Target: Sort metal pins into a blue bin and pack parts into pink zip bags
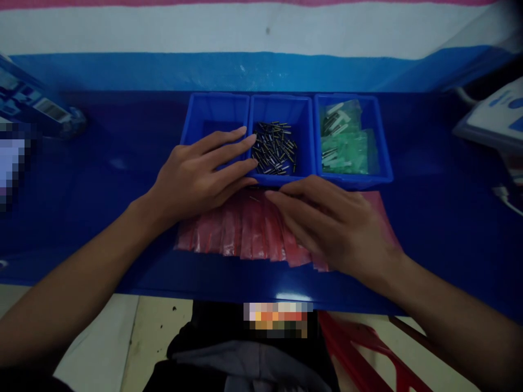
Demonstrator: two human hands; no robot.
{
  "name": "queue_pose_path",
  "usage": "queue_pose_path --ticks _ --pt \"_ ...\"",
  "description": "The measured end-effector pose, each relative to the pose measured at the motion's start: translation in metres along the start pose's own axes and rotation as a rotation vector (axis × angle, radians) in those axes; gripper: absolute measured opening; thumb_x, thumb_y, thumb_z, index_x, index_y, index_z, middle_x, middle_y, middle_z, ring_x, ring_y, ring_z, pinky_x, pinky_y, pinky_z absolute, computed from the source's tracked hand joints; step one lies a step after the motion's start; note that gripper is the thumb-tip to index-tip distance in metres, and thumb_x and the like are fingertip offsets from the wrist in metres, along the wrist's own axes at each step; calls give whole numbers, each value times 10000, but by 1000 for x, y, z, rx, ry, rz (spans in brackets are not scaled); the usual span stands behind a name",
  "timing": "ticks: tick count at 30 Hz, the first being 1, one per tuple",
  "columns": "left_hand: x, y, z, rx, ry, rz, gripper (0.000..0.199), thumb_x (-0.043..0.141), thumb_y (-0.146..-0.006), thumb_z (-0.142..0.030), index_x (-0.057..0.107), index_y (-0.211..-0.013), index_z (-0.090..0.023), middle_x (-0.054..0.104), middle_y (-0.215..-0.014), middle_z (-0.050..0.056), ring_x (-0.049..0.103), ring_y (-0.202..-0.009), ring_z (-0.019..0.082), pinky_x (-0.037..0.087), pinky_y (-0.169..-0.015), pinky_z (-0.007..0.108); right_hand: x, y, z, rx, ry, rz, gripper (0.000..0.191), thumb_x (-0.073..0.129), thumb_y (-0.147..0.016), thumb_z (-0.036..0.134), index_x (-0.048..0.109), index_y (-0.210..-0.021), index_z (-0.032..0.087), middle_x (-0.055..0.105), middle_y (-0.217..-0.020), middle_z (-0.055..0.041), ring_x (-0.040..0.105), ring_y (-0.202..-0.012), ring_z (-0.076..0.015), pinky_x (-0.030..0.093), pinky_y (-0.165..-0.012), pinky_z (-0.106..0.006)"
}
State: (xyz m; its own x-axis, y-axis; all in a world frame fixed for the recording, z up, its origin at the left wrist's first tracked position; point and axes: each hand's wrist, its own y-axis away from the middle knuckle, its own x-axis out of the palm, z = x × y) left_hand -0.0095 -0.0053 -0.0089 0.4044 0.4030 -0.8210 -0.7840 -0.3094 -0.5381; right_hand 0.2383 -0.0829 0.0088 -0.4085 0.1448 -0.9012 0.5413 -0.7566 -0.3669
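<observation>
My left hand point(204, 171) lies palm down with its fingers stretched and apart, over the left blue bin point(218, 106) and the near left edge of the middle bin point(281, 101). In that middle bin is a heap of small dark metal pins point(275, 147). My right hand point(327, 218) is in front of the middle and right bins, thumb and fingers closed in a pinch; what they hold, if anything, I cannot make out. Under both hands lies a row of overlapping red plastic bags point(249, 234). A thin, small pin-like piece point(254, 198) shows between the hands.
The right bin point(355, 178) holds green plastic bags point(345, 149) with whitish pieces inside. A blue printed box point(36, 98) stands at the left. A white object point(496, 114) and a cable point(509, 201) are at the right. A red stool point(363, 348) is below the table edge.
</observation>
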Motion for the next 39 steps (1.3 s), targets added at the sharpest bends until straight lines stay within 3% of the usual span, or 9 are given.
queue_pose_path --ticks 6,10,13,17,20,24,31,35,39 --pt "0 1 0 -61 73 32 288 633 -985 -375 654 -1245 -253 647 -1406 57 608 -1344 263 633 -1030 425 -4 -10 0 170 -285 -126 300 664 -926 350 710 -1201 242 730 -1009 -113 673 -1023 -262 545 -692 -338" --pt "-2 1 -1 -103 122 80 276 619 -991 -367 664 -1248 -276 624 -1434 44 597 -1357 272 604 -1084 451 -10 -6 -2 275 -520 -283 194 672 -916 231 747 -1090 269 747 -1070 -87 694 -1087 -262 572 -717 -353" --pt "-2 0 0 -35 58 43 281 628 -990 -358 656 -1242 -236 645 -1404 71 617 -1332 271 621 -1053 439 -13 -1 -3 260 -593 -377 207 661 -892 114 763 -1005 254 736 -1171 -73 689 -1137 -234 574 -755 -347" --pt "0 1 1 5 25 10 302 653 -979 -346 645 -1243 -199 658 -1382 97 627 -1317 269 632 -1025 424 -4 5 -4 -19 -384 -176 221 637 -895 79 737 -1046 206 748 -1113 -56 719 -952 -149 584 -771 -299" --pt "1 1 2 22 12 -1 330 669 -970 -362 646 -1247 -185 660 -1376 109 633 -1307 277 639 -1002 427 10 7 -3 -166 -159 4 290 586 -960 118 688 -1218 202 722 -1241 -71 712 -1023 -182 581 -755 -303" --pt "2 1 1 25 -7 -6 322 652 -981 -381 650 -1243 -194 661 -1377 100 634 -1308 267 636 -1005 411 21 5 -2 -310 68 76 272 523 -1020 190 690 -1234 173 720 -1252 -61 660 -1014 -212 515 -667 -307" --pt "4 -1 -5 16 -39 -50 278 671 -969 -346 656 -1203 -198 683 -1344 92 659 -1273 265 659 -933 379 21 -1 3 -273 149 138 310 426 -1020 86 666 -1212 128 703 -1058 -85 615 -934 -185 439 -633 -294" --pt "2 -1 -5 2 -38 -52 255 651 -978 -354 666 -1194 -222 690 -1337 67 668 -1262 253 663 -869 359 21 -5 4 -285 158 96 312 393 -1021 78 696 -1079 124 707 -999 -76 611 -875 -167 371 -575 -287" --pt "1 -1 -3 -4 -41 -48 267 638 -985 -370 660 -1213 -234 685 -1345 52 667 -1264 245 653 -821 341 15 -5 5 -84 -91 17 173 524 -1009 184 689 -974 147 705 -935 -39 604 -728 -100 361 -539 -252"
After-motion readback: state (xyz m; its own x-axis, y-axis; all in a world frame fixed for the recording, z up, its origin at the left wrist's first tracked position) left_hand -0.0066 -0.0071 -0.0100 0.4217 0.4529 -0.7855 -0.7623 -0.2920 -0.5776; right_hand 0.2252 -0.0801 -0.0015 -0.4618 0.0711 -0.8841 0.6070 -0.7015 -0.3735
